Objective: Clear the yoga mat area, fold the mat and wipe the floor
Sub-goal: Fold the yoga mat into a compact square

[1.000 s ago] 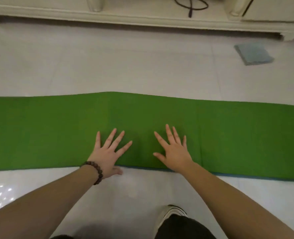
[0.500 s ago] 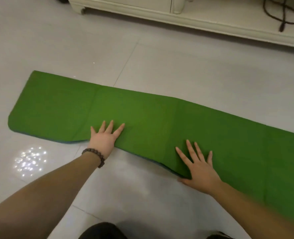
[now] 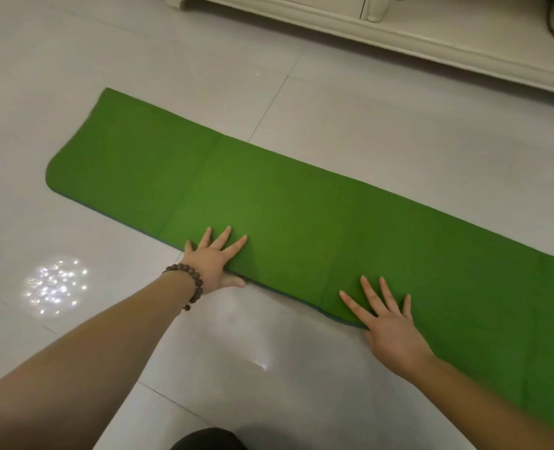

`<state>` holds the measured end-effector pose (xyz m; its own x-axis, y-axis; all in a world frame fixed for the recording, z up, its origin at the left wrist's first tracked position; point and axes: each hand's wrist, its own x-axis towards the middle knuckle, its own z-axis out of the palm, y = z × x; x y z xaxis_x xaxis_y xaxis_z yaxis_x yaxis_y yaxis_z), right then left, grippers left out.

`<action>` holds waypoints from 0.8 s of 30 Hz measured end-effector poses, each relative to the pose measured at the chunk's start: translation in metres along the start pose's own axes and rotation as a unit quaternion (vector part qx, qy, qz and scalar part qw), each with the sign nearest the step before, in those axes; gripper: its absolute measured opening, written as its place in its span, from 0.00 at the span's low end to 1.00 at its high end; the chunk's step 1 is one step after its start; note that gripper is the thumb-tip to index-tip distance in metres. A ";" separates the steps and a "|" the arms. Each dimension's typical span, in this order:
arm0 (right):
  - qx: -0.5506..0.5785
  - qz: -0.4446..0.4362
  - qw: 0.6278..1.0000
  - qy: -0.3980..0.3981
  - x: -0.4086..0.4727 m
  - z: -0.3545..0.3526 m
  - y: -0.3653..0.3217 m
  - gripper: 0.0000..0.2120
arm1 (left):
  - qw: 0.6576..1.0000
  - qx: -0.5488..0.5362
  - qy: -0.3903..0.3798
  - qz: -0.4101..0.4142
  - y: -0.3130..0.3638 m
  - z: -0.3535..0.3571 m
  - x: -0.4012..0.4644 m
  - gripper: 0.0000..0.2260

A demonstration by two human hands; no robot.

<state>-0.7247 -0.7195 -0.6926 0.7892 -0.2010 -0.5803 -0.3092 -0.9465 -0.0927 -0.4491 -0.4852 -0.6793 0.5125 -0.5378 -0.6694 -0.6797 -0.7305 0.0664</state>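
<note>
Green mat (image 3: 301, 206) lies flat on tiled floor (image 3: 139, 43).

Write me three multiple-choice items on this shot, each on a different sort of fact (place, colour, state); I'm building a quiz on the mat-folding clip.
1. Where does the left hand lie?
A. On the near edge of the mat
B. On the white cabinet
C. On the person's knee

2. What colour is the mat on its upper face?
A. Purple
B. Green
C. Grey

3. How is the right hand held?
A. Closed in a fist
B. Pinching a cloth
C. Flat, fingers spread

Key:
1 A: the left palm sits at the mat's near edge, fingers on the green surface and thumb toward the tiled floor.
2 B: the whole upper face is green, with a thin bluish line along the near edge.
3 C: the right palm presses flat on the mat, fingers apart, gripping nothing.
</note>
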 end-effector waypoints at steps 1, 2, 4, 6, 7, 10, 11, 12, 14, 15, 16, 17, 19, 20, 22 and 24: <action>0.002 -0.006 1.000 0.019 -0.001 0.001 0.001 0.35 | 1.000 0.012 0.007 0.016 -0.003 0.001 -0.001 0.45; -0.012 -0.014 0.999 0.044 -0.002 0.001 0.001 0.33 | 0.999 0.021 0.024 0.029 -0.006 0.004 -0.003 0.49; -0.032 -0.027 0.996 0.076 -0.002 -0.006 0.004 0.28 | 0.997 -0.004 0.076 0.030 -0.007 0.009 -0.005 0.51; -0.036 -0.061 0.990 0.118 0.003 -0.016 0.003 0.29 | 0.989 -0.048 0.140 0.010 0.002 0.012 -0.003 0.44; -0.023 -0.066 0.986 0.150 0.009 -0.023 0.001 0.31 | 0.984 -0.062 0.169 0.002 0.010 0.013 -0.002 0.41; -0.019 -0.026 0.983 0.183 0.039 -0.041 -0.013 0.36 | 0.977 -0.065 0.202 0.005 0.049 0.021 0.001 0.37; -0.027 -0.014 0.989 0.147 0.050 -0.041 -0.017 0.35 | 0.977 -0.059 0.203 0.017 0.064 0.024 0.001 0.37; -0.037 -0.009 0.994 0.101 0.060 -0.038 -0.018 0.34 | 0.977 -0.053 0.204 0.030 0.081 0.028 0.001 0.37; -0.041 -0.010 0.998 0.055 0.072 -0.038 -0.014 0.34 | 0.980 -0.033 0.187 0.051 0.109 0.033 0.004 0.36; -0.034 -0.008 0.997 0.073 0.074 -0.041 -0.010 0.34 | 0.983 -0.024 0.176 0.053 0.120 0.035 0.007 0.36; -0.027 -0.002 0.994 0.106 0.077 -0.045 -0.007 0.34 | 0.984 -0.020 0.171 0.046 0.127 0.038 0.011 0.37; -0.021 0.012 0.991 0.133 0.080 -0.049 -0.003 0.34 | 0.985 -0.018 0.167 0.036 0.131 0.039 0.016 0.38; -0.012 0.035 0.991 0.129 0.090 -0.050 0.005 0.33 | 0.988 -0.011 0.154 0.021 0.130 0.043 0.026 0.40; -0.014 0.039 0.994 0.105 0.095 -0.048 0.007 0.33 | 0.989 -0.001 0.148 0.019 0.128 0.045 0.029 0.40; -0.031 0.034 0.996 0.073 0.100 -0.045 0.008 0.34 | 0.990 0.027 0.138 0.023 0.120 0.045 0.034 0.41; -0.031 0.038 0.992 0.116 0.104 -0.050 0.008 0.35 | 0.989 0.020 0.143 0.003 0.107 0.040 0.039 0.42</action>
<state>-0.6190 -0.7610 -0.7132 0.8677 -0.3189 -0.3812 -0.3453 -0.9385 -0.0008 -0.5226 -0.5677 -0.7276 0.6322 -0.6435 -0.4316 -0.7007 -0.7125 0.0360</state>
